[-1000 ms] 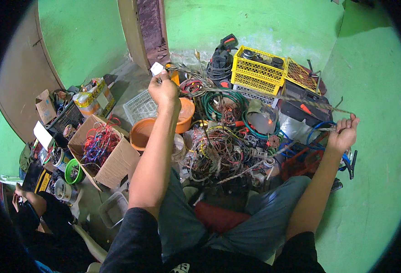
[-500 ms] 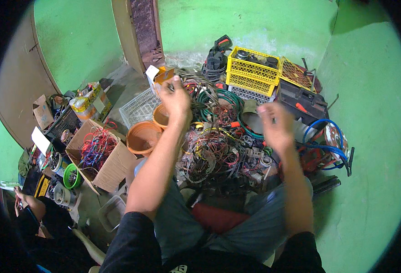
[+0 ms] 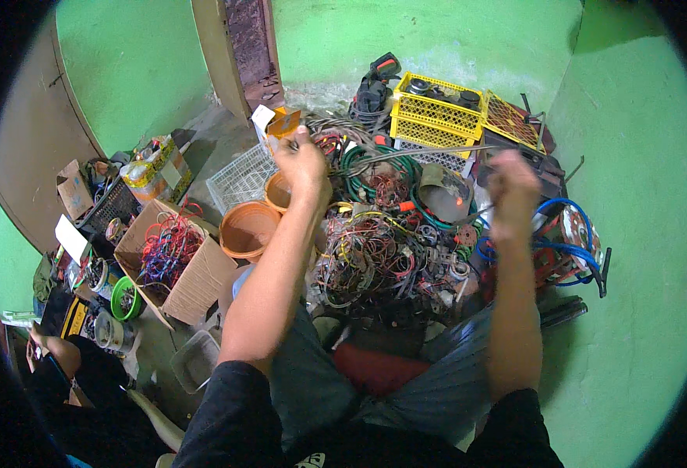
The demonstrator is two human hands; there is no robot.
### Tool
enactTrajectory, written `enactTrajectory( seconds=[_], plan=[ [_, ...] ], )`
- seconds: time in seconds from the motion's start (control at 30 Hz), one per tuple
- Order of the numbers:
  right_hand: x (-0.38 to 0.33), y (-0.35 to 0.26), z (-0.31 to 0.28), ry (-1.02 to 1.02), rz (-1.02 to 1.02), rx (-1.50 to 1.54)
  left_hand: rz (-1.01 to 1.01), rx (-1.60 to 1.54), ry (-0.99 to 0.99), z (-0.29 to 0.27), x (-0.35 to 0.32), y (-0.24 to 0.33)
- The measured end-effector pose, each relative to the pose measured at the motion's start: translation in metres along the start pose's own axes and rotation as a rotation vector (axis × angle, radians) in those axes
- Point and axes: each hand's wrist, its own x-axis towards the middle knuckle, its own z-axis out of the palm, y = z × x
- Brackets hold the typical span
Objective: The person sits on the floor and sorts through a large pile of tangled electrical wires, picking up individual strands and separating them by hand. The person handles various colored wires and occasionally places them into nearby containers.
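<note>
My left hand (image 3: 304,165) is closed, thumb uppermost, on a bundle of grey cable (image 3: 349,129) above the heap. To the right, my right hand (image 3: 513,191) is raised and closed on grey cable too, somewhat smeared by motion. A stretched grey strand (image 3: 437,150) runs between the two hands. Below them lies a tangled heap of thin wires (image 3: 367,253) in several colours, in front of my knees. A coiled green hose (image 3: 351,166) and a grey cylindrical housing (image 3: 445,195) lie behind it.
Orange pots (image 3: 244,249) and a cardboard box (image 3: 191,300) of red and blue wires stand left. Yellow crates (image 3: 429,134) are by the back wall. A blue hose (image 3: 585,253) lies right. Another person's hand (image 3: 47,343) shows at the lower left.
My right hand has moved right and slightly up, and the grey strand now shows stretched between my hands. My left hand has stayed nearly in place.
</note>
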Motion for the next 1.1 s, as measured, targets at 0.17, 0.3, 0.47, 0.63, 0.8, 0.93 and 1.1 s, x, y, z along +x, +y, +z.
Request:
enactTrajectory(
  seconds=[0.17, 0.3, 0.47, 0.63, 0.8, 0.93, 1.1],
  plan=[
    [0.058, -0.008, -0.121, 0.500, -0.129, 0.283, 0.031, -0.001, 0.034, -0.003, 0.009, -0.002],
    [0.079, 0.015, -0.183, 0.673, -0.088, -0.106, 0.146, 0.051, 0.050, 0.001, 0.013, -0.017],
    [0.070, 0.046, -0.120, 0.290, -0.588, -0.982, 0.062, 0.074, -0.007, 0.016, -0.009, -0.006],
    [-0.033, 0.024, 0.018, -0.415, -0.335, -0.692, 0.104, -0.002, -0.046, 0.022, -0.027, -0.020],
    [-0.048, 0.067, 0.051, -0.560, -0.257, -0.711, -0.112, -0.219, -0.207, 0.031, -0.056, -0.012],
    [-0.045, 0.059, 0.056, -0.796, 0.375, -0.129, 0.077, -0.041, -0.171, 0.024, -0.038, -0.027],
    [-0.016, 0.014, 0.010, -0.482, 0.179, 0.094, -0.076, -0.042, -0.156, 0.013, -0.025, -0.007]
  ],
)
